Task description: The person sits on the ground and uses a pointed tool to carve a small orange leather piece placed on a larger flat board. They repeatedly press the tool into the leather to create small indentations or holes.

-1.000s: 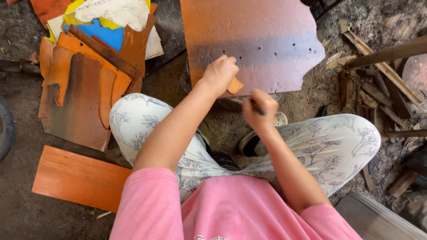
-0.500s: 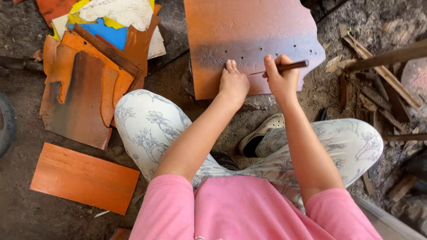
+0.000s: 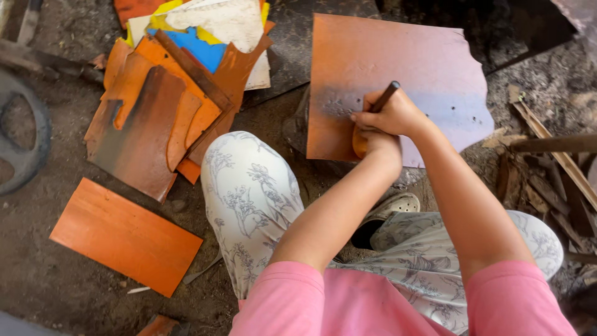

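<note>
I sit on the ground with a large orange sheet (image 3: 398, 56) in front of my knees; a line of small holes runs across its greyish band. My right hand (image 3: 393, 115) is closed round a dark thin rod (image 3: 386, 96), which stands tilted with its lower end hidden by the fist against the sheet. My left hand (image 3: 380, 148) sits just under the right one at the sheet's near edge, gripping a small orange piece (image 3: 359, 141). The two hands touch each other.
A pile of orange, blue and yellow sheet scraps (image 3: 168, 93) lies at the upper left. An orange rectangular piece (image 3: 124, 236) lies on the dirt at the lower left. Wooden sticks (image 3: 553, 155) clutter the right side. A dark round object (image 3: 25, 149) is at the left edge.
My right hand has come up from near my knee onto the sheet with the rod, which turned from lying level to standing tilted. My left hand has slid under it at the sheet's edge.
</note>
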Tool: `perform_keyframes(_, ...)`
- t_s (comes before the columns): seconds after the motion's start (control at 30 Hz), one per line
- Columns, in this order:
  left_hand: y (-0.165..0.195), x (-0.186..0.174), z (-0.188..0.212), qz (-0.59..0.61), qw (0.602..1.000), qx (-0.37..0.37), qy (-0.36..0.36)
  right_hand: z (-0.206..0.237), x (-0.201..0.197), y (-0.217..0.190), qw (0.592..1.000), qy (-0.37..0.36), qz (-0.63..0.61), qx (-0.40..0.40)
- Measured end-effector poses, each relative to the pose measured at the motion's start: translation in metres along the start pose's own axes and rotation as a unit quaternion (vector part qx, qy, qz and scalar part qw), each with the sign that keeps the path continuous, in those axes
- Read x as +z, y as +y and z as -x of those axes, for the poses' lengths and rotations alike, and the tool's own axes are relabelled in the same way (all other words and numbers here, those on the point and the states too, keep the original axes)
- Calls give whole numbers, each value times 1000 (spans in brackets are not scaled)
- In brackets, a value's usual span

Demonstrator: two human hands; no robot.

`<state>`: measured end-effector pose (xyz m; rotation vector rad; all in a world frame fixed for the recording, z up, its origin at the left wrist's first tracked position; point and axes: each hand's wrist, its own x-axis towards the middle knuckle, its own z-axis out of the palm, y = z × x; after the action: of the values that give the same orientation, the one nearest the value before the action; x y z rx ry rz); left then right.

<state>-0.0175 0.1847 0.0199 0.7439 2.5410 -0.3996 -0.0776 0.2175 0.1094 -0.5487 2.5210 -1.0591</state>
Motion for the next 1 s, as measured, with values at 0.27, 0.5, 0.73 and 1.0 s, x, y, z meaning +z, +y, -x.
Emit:
perform_keyframes(0.27, 9, 3, -8, 18, 1000, 12, -19, -10, 3, 4, 993, -107, 24, 34)
perform_keyframes(0.5, 18, 3, -13, 41, 999, 22, -24, -9, -6, 5, 990, -133, 25, 28)
perform_keyframes(0.73, 23, 5, -16, 53, 998, 24, -23, -12, -6, -4, 985, -164, 45, 29)
perform_keyframes(1.0, 13, 9, -16, 73, 997, 20, -13, -21, -7, -6, 985, -160, 43, 40)
